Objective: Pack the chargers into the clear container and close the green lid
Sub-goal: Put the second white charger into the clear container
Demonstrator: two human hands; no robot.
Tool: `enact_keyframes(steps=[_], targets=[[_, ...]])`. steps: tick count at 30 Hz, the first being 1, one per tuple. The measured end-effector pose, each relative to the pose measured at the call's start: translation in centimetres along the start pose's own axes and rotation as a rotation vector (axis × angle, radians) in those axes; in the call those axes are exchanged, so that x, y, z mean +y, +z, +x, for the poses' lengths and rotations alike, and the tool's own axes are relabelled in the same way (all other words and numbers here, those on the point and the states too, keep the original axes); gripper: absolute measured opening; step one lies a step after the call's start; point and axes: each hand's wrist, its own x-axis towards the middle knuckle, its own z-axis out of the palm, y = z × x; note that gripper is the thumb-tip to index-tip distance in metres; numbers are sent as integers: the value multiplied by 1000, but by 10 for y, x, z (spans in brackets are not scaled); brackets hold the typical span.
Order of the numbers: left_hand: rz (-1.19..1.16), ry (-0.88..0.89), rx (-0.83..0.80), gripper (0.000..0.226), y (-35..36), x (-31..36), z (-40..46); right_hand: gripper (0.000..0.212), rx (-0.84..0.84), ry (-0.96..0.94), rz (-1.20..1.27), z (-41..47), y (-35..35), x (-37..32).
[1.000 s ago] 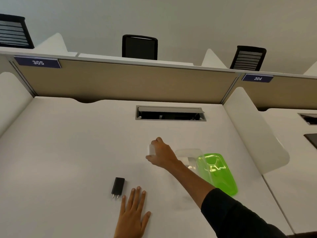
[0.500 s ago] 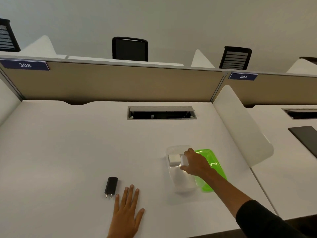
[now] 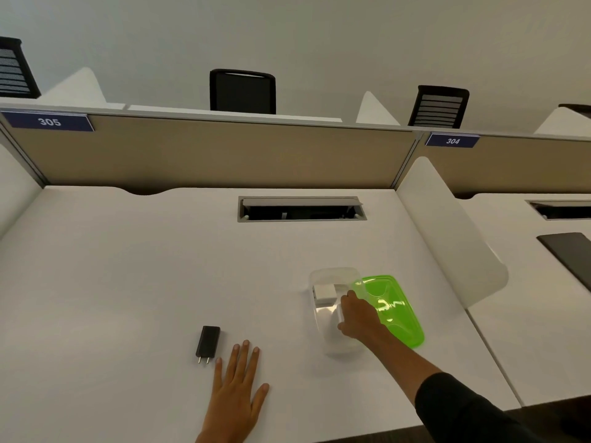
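The clear container stands on the white desk, right of centre, with a white charger lying in its far end. My right hand reaches into the container, fingers closed on a second white charger that is mostly hidden. The green lid lies beside the container's right side, partly under my wrist. A black charger lies on the desk to the left, prongs toward me. My left hand rests flat on the desk, just right of the black charger, fingers spread, holding nothing.
An open cable tray is set into the desk at the back. A beige partition runs behind, and a white side divider stands on the right. A dark mat lies on the neighbouring desk.
My right hand carried a white charger from the middle of the desk to the right and down into the clear container. My left hand stayed flat beside the black charger.
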Motion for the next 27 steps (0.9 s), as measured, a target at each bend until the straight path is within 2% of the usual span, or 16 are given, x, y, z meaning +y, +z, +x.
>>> enact_keyframes(steps=[10,15,21,24,27], targets=[[-9,3,-12,79,6,-2,0,45,31,11,0,-3,4,1],[-19,7,1,80,7,-2,1,57,53,11,-17,-2,-2,3],[-23,1,-20,79,5,-1,0,76,109,15,97,9,-38,-9],[-29,-4,-24,79,2,0,0,71,248,-62,217,15,-47,-33],[-29,-17,-40,78,-1,1,0,57,363,-256,316,15,-45,-70]])
